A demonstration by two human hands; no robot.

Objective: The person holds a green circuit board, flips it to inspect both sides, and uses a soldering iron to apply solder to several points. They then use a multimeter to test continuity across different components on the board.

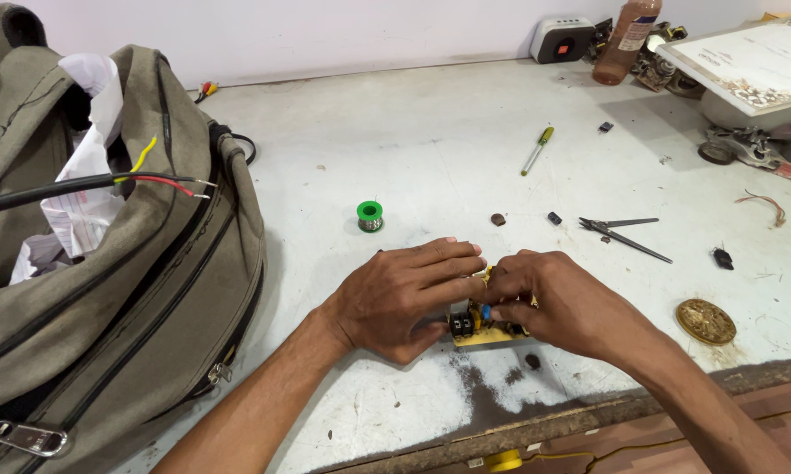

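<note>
At the far left a khaki canvas bag (106, 290) lay open on the white worktop (413, 140), with crumpled paper and a black cable ending in bared red and yellow wires poking out of it. Right of the bag stood a small green solder spool (370, 215). Near the front edge, the left hand (404, 294) steadied a small yellowish circuit board (483, 329), its grip closed on the board's left end beside two black parts. The right hand (558, 303) pinched a small blue component (486, 311) standing on that board, grip narrow around it. The board appeared partly populated; whether the blue part was seated could not be told. Farther right lay a yellow-handled screwdriver (538, 150), tweezers (624, 233) and a round brass disc (705, 320), all untouched.
</note>
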